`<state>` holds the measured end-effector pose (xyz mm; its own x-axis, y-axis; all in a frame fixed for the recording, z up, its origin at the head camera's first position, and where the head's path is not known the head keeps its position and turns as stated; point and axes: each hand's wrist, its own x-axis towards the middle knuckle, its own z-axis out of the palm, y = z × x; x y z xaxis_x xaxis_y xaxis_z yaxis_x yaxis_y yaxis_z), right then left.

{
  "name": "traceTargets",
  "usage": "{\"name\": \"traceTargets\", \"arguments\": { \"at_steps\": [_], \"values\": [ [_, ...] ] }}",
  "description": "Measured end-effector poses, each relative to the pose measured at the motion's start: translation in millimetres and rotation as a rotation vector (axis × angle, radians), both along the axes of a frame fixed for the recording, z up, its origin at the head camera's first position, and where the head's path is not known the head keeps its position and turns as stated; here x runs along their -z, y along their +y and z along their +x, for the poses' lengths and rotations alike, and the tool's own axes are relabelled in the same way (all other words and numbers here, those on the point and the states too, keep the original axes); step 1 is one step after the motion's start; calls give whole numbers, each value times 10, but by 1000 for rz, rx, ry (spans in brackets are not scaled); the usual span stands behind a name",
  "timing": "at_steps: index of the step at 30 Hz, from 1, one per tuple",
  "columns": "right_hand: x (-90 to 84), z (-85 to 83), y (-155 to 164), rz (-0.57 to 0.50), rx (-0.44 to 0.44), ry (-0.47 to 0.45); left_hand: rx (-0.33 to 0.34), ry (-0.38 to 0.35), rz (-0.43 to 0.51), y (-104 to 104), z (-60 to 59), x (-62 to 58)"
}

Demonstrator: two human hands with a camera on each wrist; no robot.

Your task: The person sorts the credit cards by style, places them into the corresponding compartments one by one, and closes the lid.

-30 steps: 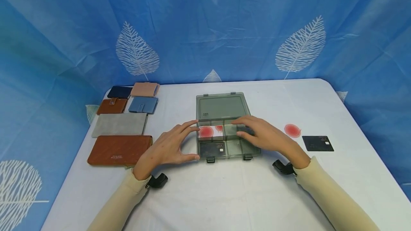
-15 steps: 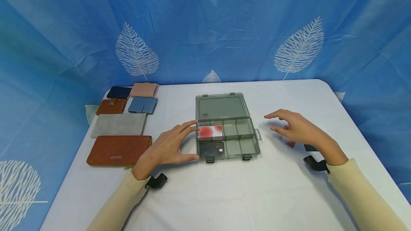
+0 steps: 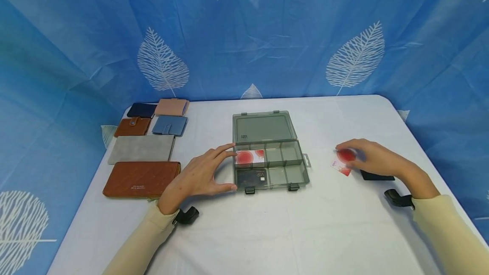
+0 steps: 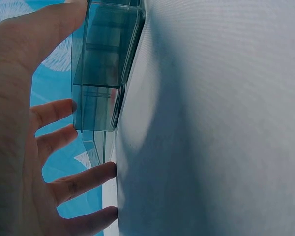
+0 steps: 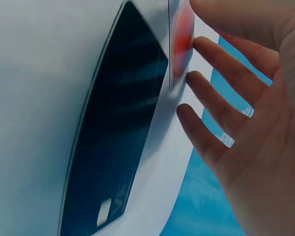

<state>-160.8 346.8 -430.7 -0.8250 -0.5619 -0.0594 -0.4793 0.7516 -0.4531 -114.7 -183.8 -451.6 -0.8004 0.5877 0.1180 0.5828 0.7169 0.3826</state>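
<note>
On the one white-covered table I have one compartment box, lid lying back. My left hand reaches to its left side, fingers spread, thumb and fingertips touching it. My right hand arches over the table's right, thumb and forefinger at one red-printed card; I can't tell whether they pinch it. Six wallets lie at left. The box holds one red-and-white card and one black VIP card; another black card lies partly hidden by my right hand.
</note>
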Motion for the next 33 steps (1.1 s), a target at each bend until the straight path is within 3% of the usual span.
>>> {"name": "traceTargets", "arguments": {
  "at_steps": [8,25,33],
  "values": [
    [26,20,136,-14,-61,73,-3,-4,-4,2,-2,-11],
    [47,-118,158,1,79,-75,-4,-17,-14,8,-5,-21],
    [54,-138,157,-7,140,-93,3,5,1,9,6,-33]
  ]
}}
